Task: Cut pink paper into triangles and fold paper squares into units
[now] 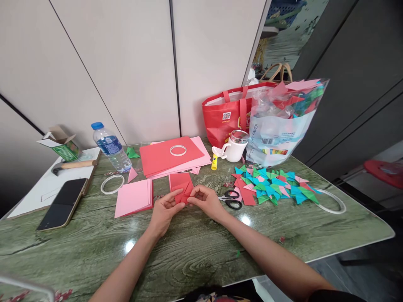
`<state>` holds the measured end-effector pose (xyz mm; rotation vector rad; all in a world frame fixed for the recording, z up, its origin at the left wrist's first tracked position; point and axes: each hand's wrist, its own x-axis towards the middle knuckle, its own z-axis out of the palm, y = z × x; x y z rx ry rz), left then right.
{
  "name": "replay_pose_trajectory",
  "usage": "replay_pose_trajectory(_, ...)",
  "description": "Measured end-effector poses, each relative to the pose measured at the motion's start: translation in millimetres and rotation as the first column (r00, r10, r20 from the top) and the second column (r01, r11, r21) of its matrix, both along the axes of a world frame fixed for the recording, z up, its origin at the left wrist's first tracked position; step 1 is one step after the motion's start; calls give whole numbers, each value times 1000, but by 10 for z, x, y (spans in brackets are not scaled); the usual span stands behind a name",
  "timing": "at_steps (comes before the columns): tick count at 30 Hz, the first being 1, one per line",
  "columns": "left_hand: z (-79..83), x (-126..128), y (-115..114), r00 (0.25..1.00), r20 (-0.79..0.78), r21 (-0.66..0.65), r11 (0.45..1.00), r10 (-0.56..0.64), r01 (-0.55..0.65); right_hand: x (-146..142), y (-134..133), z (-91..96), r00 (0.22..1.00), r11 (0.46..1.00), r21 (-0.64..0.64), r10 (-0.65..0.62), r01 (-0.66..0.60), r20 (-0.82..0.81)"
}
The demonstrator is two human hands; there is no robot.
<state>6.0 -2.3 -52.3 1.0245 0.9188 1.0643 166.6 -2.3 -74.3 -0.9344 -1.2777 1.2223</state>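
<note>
A small folded piece of red paper (pixel 183 195) is held between my two hands, low over the table. My left hand (pixel 165 209) pinches its left side and lower edge between thumb and fingers. At the right edge, my right hand (pixel 206 202) pinches the paper with thumb and forefinger. Just behind the folded piece lies a stack of red paper (pixel 176 179), partly covered by it. To the left of my left hand is a stack of pink square sheets (pixel 134 196). Black-handled scissors (pixel 233 199) lie right of my right hand.
Folded green, blue and pink paper pieces (pixel 273 185) are heaped at right beside a tape roll (pixel 332 202). Behind stand a white mug (pixel 235 147), glue stick (pixel 214 161), plastic bag (pixel 280 134) and red bag (pixel 217 119). Leftward are a water bottle (pixel 111 147) and phone (pixel 64 204).
</note>
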Motion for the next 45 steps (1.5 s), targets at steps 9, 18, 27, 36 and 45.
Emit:
replay_pose_trajectory(9,-60,-1,22,997,-32,46,997,71,-69,11,1,29,998,998,52,44,-42,-40)
replay_pose_trajectory(18,-41,3,14,995,-39,45,995,87,-86,62,20,65,999,996,72,45,-43,-24)
replay_pose_trajectory(27,-71,-15,33,994,-34,26,994,102,-101,88,23,95,998,998,42,52,-54,25)
replay_pose_trajectory(36,-35,3,15,994,-11,29,994,107,-106,106,42,51,997,994,95,48,-54,56)
replay_pose_trajectory(45,-37,8,5,992,-64,59,993,109,-105,113,49,79,995,993,121,-20,7,103)
